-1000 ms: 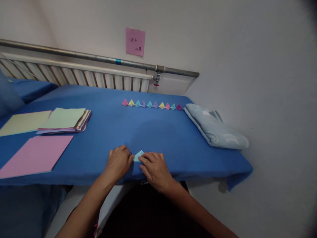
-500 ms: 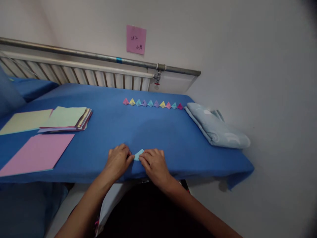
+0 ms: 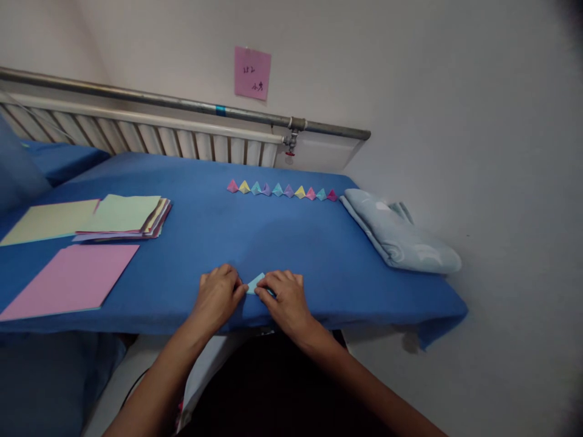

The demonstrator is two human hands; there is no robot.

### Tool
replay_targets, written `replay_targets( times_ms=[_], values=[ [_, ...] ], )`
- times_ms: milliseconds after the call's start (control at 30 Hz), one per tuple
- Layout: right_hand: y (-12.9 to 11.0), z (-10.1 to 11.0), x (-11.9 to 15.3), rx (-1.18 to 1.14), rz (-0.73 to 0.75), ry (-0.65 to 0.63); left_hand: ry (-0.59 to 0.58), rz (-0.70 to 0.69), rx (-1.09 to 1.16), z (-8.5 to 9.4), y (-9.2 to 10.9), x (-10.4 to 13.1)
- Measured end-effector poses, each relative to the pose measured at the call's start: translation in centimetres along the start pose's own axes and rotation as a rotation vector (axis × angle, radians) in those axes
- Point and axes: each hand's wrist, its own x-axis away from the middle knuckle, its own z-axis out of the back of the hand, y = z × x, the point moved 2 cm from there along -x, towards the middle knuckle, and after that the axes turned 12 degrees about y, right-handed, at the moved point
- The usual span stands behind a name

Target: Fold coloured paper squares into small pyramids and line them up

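A small folded piece of light blue paper (image 3: 255,284) lies near the front edge of the blue-covered table, its pointed top showing between my hands. My left hand (image 3: 219,290) is closed, with thumb and forefinger pinching the paper's left corner. From the right, my right hand (image 3: 285,297) grips the other side, its fingers curled over that part and hiding it. Farther back, a row of several small folded paper shapes (image 3: 277,190) in pink, yellow, blue and purple stands side by side.
At the left lie a pink paper stack (image 3: 75,276), a mixed stack topped with light green paper (image 3: 121,213) and yellow sheets (image 3: 50,218). A folded pale blue blanket (image 3: 398,233) sits at the right. Behind the table (image 3: 191,224) run a radiator (image 3: 173,142) and a metal pipe (image 3: 159,103).
Both hands stay on the blue paper in nearly the same place. My right fingers have shifted slightly along its right side. The view has moved very slightly.
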Motion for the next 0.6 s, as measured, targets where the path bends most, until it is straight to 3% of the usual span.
replay_targets(
  times_ms=[200, 300, 367, 467, 600],
  values=[
    [0.3, -0.1, 0.0, -0.014, -0.008, 0.003, 0.066, 0.008, -0.065, 0.2, -0.9, 0.4],
    [0.4, -0.2, 0.0, -0.01, -0.007, 0.003, 0.246, -0.034, -0.068, 0.3, -0.6, 1.5],
    [0.4, -0.1, 0.0, -0.005, -0.001, 0.004, 0.364, -0.147, -0.015, -0.1, 0.2, 2.6],
    [0.4, 0.0, 0.0, -0.005, 0.004, 0.003, 0.344, -0.332, 0.063, -1.3, 1.5, 4.3],
    [0.3, -0.1, 0.0, -0.006, -0.006, 0.001, 0.32, -0.331, -0.01, -2.3, 1.8, 5.2]
  ],
)
